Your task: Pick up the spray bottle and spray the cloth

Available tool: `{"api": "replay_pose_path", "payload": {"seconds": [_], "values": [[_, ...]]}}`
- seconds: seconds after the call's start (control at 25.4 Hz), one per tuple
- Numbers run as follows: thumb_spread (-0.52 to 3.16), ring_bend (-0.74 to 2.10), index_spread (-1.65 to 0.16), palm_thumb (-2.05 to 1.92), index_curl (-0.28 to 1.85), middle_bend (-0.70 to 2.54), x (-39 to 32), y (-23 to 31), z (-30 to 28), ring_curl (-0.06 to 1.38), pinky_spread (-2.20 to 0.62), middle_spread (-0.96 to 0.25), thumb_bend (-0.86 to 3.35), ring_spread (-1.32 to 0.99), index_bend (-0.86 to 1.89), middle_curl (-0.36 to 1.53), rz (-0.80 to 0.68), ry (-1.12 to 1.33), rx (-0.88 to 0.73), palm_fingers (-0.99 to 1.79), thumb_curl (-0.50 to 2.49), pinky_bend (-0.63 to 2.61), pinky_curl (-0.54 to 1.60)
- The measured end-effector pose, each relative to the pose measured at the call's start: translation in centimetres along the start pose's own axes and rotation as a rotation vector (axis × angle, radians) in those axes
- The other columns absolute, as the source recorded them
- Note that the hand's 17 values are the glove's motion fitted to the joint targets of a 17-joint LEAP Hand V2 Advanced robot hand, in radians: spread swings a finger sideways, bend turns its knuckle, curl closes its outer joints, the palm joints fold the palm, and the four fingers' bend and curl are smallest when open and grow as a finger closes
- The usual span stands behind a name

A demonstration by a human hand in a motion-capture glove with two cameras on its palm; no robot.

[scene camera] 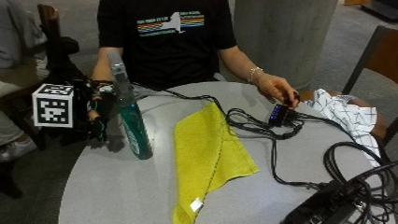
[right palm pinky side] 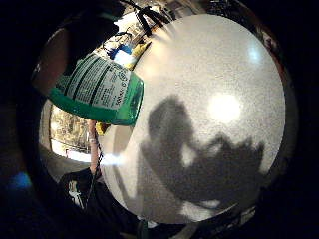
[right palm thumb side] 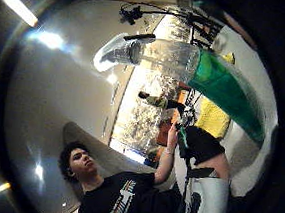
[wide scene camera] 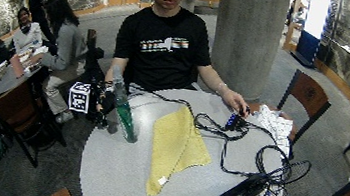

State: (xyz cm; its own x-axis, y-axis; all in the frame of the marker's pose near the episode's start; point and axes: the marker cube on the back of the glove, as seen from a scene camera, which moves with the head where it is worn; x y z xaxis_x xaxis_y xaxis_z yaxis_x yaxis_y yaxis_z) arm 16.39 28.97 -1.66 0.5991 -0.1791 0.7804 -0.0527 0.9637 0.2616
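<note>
One spray bottle (scene camera: 129, 116), green liquid, upright on round table (scene camera: 112, 186) near its edge; my gloved right hand (scene camera: 99, 114) beside it, fingers gripping bottle. One yellow cloth (scene camera: 208, 158) flat, just beside bottle. My bare hand (scene camera: 277, 88) on small black device (scene camera: 278, 114)

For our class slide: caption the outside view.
Gloved right hand beside upright spray bottle, yellow cloth spread alongside.
</note>
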Motion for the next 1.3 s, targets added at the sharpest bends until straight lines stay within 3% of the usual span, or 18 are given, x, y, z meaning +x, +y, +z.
{"api": "replay_pose_path", "payload": {"seconds": [0.16,0.47,0.63,0.94,1.3], "values": [[1.04,0.33,-0.42,0.85,0.21,0.23,-0.3,0.2,0.0,0.36,0.21,-0.01,-0.01,-0.05,0.1,0.4,0.004,0.006,0.015,0.33,0.44,0.55,0.32],[0.83,0.4,-0.3,1.12,0.28,0.25,-0.9,-0.2,-0.3,0.35,-0.03,-0.07,0.08,-0.1,0.26,0.42,-0.074,0.013,0.194,1.08,0.54,0.64,0.32],[0.67,0.47,-0.29,1.18,0.35,0.28,-1.3,-0.1,-0.3,0.42,-0.15,-0.1,0.08,-0.13,0.31,0.46,-0.081,0.0,0.193,1.22,0.59,0.66,0.37],[0.44,0.52,-0.27,1.22,0.43,0.34,-1.5,-0.1,0.1,0.49,-0.22,-0.13,0.07,-0.16,0.36,0.52,-0.077,-0.036,0.178,1.21,0.66,0.71,0.43],[0.58,0.35,-0.25,1.13,0.44,0.37,-1.3,0.3,0.0,0.47,-0.03,-0.08,-0.03,-0.1,0.19,0.54,-0.035,-0.024,0.146,0.73,0.65,0.5,0.4]]}}
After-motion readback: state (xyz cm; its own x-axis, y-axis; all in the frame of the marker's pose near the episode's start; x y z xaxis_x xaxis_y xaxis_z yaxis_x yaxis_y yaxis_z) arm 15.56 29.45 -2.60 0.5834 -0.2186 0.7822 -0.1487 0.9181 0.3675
